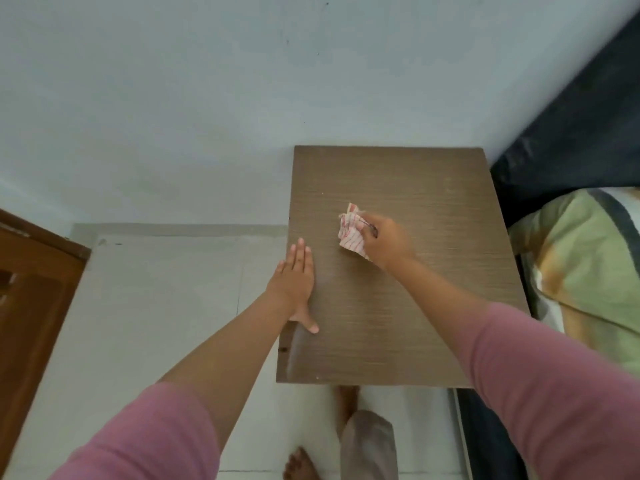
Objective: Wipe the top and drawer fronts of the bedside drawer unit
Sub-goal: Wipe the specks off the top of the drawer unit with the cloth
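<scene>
The bedside drawer unit's brown wood-grain top (pixel 415 306) fills the middle of the view, seen from above; its drawer fronts are hidden below the front edge. My right hand (pixel 384 239) is closed on a crumpled white cloth with red stripes (pixel 350 228), pressed onto the top near its centre. My left hand (pixel 294 282) lies flat with fingers together on the top's left edge, thumb pointing toward me, holding nothing.
A pale wall stands behind the unit. To the right is a dark bed frame (pixel 571 133) with a green and orange pillow (pixel 588 265) close against the unit. A brown wooden door (pixel 31 299) is at the left. My bare feet (pixel 301 462) stand on white floor tiles.
</scene>
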### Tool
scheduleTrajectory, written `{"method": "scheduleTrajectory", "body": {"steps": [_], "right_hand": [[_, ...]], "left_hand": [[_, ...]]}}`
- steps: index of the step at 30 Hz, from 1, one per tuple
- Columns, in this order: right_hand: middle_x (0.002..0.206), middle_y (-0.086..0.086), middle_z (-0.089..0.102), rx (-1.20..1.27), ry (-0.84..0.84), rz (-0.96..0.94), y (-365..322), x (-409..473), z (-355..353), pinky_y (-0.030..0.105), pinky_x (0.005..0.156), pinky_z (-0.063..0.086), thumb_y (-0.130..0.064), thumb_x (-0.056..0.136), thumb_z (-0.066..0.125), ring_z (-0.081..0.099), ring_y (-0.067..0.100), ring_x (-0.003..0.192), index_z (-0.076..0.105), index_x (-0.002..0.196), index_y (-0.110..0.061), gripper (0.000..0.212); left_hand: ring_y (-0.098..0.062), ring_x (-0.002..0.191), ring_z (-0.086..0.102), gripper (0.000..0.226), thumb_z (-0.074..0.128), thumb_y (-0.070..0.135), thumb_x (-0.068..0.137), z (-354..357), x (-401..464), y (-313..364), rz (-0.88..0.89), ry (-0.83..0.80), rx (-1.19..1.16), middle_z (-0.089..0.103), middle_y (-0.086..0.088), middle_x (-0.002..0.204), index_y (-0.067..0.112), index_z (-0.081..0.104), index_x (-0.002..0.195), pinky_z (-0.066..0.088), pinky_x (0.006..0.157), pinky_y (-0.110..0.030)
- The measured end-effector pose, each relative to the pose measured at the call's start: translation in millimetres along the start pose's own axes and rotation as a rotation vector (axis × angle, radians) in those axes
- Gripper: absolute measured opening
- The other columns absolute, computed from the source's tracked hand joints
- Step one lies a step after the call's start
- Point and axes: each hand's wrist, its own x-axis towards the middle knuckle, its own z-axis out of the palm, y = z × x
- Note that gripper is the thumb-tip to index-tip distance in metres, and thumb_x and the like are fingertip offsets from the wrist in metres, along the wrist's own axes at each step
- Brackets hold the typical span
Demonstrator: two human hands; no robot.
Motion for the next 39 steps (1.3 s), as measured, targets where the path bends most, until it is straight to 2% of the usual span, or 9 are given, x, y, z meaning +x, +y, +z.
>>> {"method": "scheduleTrajectory", "body": {"steps": [5, 7, 9, 12, 15, 25, 33, 37, 39], "right_hand": [[0.129, 0.008, 0.061, -0.003, 0.049, -0.057, 4, 69, 7, 0.039, 0.094, 0.043, -0.021, 0.096, 0.046, 0.053, 0.033, 0.120, 0.055, 0.129, -0.023, 0.035], [0.143, 0.005, 0.048, -0.005, 0.085, -0.074, 10, 97, 6, 0.045, 0.106, 0.036, -0.020, 0.097, 0.044, 0.038, 0.029, 0.136, 0.052, 0.132, -0.024, 0.036], [0.150, 0.006, 0.038, -0.032, 0.108, -0.099, 16, 123, 4, 0.050, 0.112, 0.026, -0.019, 0.098, 0.041, 0.026, 0.030, 0.142, 0.049, 0.135, -0.023, 0.038], [0.156, 0.001, 0.024, -0.317, -0.004, -0.106, 26, 156, 8, 0.063, 0.111, 0.015, -0.032, 0.101, 0.032, 0.009, 0.031, 0.146, 0.039, 0.139, -0.034, 0.039], [0.160, -0.002, -0.001, -0.509, -0.145, -0.143, 24, 173, 25, 0.064, 0.110, -0.002, -0.043, 0.100, 0.019, -0.009, 0.028, 0.147, 0.015, 0.146, -0.043, 0.046], [0.159, -0.007, -0.013, -0.562, -0.246, -0.350, -22, 205, 61, 0.055, 0.112, -0.010, -0.043, 0.100, 0.012, -0.014, 0.021, 0.146, 0.002, 0.147, -0.042, 0.049], [0.158, -0.010, -0.013, -0.554, -0.285, -0.360, -36, 210, 69, 0.055, 0.113, -0.010, -0.044, 0.100, 0.013, -0.014, 0.018, 0.146, 0.001, 0.147, -0.044, 0.049], [0.158, -0.008, -0.017, -0.521, -0.357, -0.320, -47, 208, 71, 0.058, 0.111, -0.011, -0.044, 0.100, 0.012, -0.018, 0.020, 0.145, -0.005, 0.146, -0.044, 0.049], [0.159, -0.002, -0.014, -0.528, -0.378, -0.374, -50, 208, 65, 0.061, 0.111, -0.004, -0.042, 0.101, 0.015, -0.015, 0.024, 0.146, -0.011, 0.146, -0.043, 0.052]], "left_hand": [[-0.031, 0.140, -0.024, 0.152, 0.083, 0.056, 0.050, -50, 56, -24, -0.015, 0.068, -0.025, -0.035, -0.018, 0.147, 0.000, -0.027, 0.140, 0.000, 0.115, -0.044], [-0.031, 0.140, -0.024, 0.152, 0.083, 0.055, 0.050, -66, 78, -32, -0.017, 0.090, -0.008, -0.035, -0.019, 0.147, 0.000, -0.026, 0.140, 0.000, 0.115, -0.044], [-0.031, 0.140, -0.023, 0.150, 0.084, 0.053, 0.052, -75, 96, -36, -0.011, 0.069, 0.011, -0.033, -0.019, 0.148, -0.001, -0.025, 0.141, 0.000, 0.115, -0.043], [-0.032, 0.140, -0.023, 0.144, 0.083, 0.047, 0.058, -75, 111, -39, 0.003, 0.007, 0.003, -0.032, -0.020, 0.148, -0.002, -0.024, 0.141, 0.000, 0.116, -0.042], [-0.033, 0.139, -0.024, 0.142, 0.081, 0.048, 0.060, -70, 116, -43, 0.026, -0.002, -0.002, -0.033, -0.021, 0.147, -0.002, -0.025, 0.140, -0.001, 0.115, -0.042], [-0.032, 0.139, -0.025, 0.141, 0.081, 0.047, 0.061, -71, 120, -42, 0.006, -0.016, 0.020, -0.034, -0.020, 0.147, -0.003, -0.026, 0.139, -0.002, 0.115, -0.041], [-0.025, 0.139, -0.026, 0.137, 0.078, 0.048, 0.065, -69, 114, -48, 0.022, 0.017, -0.052, -0.035, -0.014, 0.148, 0.002, -0.025, 0.141, -0.006, 0.113, -0.037], [-0.022, 0.139, -0.027, 0.119, 0.065, 0.051, 0.078, -57, 96, -49, 0.004, 0.090, -0.134, -0.036, -0.010, 0.147, 0.005, -0.026, 0.141, -0.008, 0.114, -0.035], [-0.020, 0.138, -0.029, 0.108, 0.053, 0.056, 0.085, -47, 82, -50, 0.021, 0.150, -0.204, -0.037, -0.006, 0.147, 0.008, -0.026, 0.141, -0.007, 0.115, -0.036]]}}
